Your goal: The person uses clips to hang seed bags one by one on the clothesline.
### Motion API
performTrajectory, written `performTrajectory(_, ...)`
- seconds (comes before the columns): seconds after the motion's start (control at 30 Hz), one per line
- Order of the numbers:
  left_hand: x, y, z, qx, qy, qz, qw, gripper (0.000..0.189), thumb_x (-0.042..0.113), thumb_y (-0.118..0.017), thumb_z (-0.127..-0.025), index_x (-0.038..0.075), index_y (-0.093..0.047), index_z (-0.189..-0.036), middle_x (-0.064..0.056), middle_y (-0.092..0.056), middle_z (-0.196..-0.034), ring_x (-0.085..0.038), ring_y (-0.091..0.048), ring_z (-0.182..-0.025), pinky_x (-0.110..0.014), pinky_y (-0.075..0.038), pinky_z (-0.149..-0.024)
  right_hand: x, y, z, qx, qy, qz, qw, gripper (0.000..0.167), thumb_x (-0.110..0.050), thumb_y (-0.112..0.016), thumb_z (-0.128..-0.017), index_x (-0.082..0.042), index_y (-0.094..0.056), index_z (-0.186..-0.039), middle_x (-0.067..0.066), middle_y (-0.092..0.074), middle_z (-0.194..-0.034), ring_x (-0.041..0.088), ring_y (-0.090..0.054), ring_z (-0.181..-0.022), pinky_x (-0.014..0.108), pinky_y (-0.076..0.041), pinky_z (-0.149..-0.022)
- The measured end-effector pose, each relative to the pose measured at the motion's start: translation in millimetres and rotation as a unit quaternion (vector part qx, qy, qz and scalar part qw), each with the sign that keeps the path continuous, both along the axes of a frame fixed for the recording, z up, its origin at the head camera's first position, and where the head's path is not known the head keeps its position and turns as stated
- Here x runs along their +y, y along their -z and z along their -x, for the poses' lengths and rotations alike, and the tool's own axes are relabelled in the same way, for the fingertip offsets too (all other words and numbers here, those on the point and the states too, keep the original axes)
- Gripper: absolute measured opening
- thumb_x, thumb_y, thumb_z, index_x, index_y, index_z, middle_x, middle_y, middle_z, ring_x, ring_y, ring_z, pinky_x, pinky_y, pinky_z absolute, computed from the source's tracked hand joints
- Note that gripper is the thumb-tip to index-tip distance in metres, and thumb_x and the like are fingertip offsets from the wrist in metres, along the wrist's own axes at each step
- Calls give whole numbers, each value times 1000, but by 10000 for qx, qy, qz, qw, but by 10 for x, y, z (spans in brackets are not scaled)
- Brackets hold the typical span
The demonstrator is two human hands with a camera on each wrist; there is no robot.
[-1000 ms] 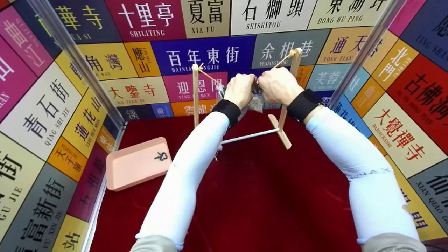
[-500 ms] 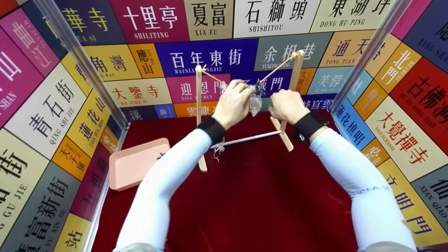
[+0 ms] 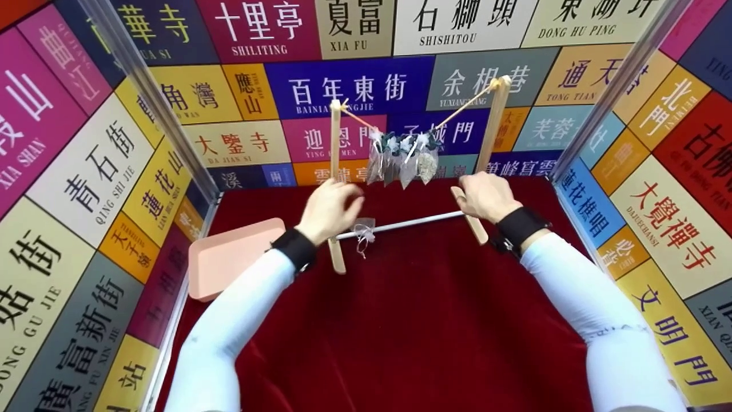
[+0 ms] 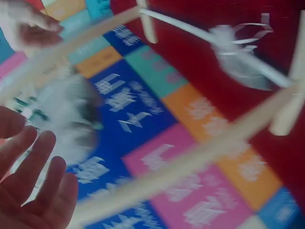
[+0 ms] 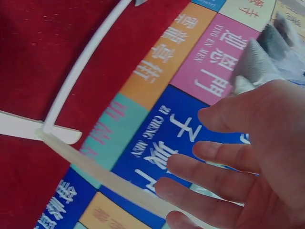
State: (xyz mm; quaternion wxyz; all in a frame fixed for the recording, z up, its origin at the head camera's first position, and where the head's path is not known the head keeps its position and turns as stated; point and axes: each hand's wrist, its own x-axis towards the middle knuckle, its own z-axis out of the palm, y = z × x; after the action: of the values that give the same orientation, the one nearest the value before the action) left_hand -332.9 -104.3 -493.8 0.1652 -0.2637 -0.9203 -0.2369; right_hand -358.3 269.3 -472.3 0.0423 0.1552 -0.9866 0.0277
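Note:
Several small sheer drawstring pouches (image 3: 403,163) with dark green clips at their tops hang side by side from a string (image 3: 466,111). The string runs between two upright wooden posts (image 3: 335,143). My left hand (image 3: 330,210) is beside the left post, its fingers loosely bent with nothing in them. Near the foot of the right post is my right hand (image 3: 487,196), also holding nothing; the right wrist view shows its fingers relaxed and spread. Another sheer pouch (image 3: 364,230) with a white cord lies by the white rod (image 3: 417,221) low between the posts.
A pink tray (image 3: 234,257) stands at the left, partly behind my left arm. Dark red cloth (image 3: 394,320) covers the table. Patterned sign panels (image 3: 343,86) and clear corner strips (image 3: 143,80) enclose the back and sides.
Both hands have come away from the hanging pouches. The left hand has moved down and left, the right hand down and right. The row of pouches now hangs in full view.

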Motion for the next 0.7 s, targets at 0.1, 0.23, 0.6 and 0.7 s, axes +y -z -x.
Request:
performTrajectory(0.1,-217,263,-29,-232,-379,45,9990,28,32,-69,-109,9,-84,-118,-12,-86,-114,-35,-74,-106,-49,-62,-96,54,123,-28,-37,7,75,10000,23,-24,-67,-100,-1,-70,-96,28,-79,-97,55,-77,-94,73,-63,-75)
performTrajectory(0.23,-539,644,-51,-363,-777,90,9963,27,28,-69,-109,6,-84,-115,-17,-86,-111,-40,-77,-104,-53,-63,-95,101,326,-58,-268,77,177,9995,25,-23,-73,-92,0,-73,-103,26,-79,-98,53,-78,-93,71,-64,-75)
performTrajectory(0.6,-1455,1365,22,-1720,-2663,263,9481,28,15,-62,-103,-2,-78,-118,-29,-81,-117,-53,-77,-110,-67,-63,-95,214,700,-141,-748,495,445,9950,34,-32,-81,-94,-1,-69,-103,25,-77,-99,54,-77,-98,68,-64,-81)
performTrajectory(0.7,-1549,1510,-2,-2309,-2888,376,9284,41,16,-59,-106,-4,-71,-139,-33,-72,-139,-58,-71,-124,-68,-60,-107,204,774,-160,-807,534,417,9944,42,-35,-82,-95,1,-70,-111,29,-77,-109,57,-77,-104,69,-64,-86)
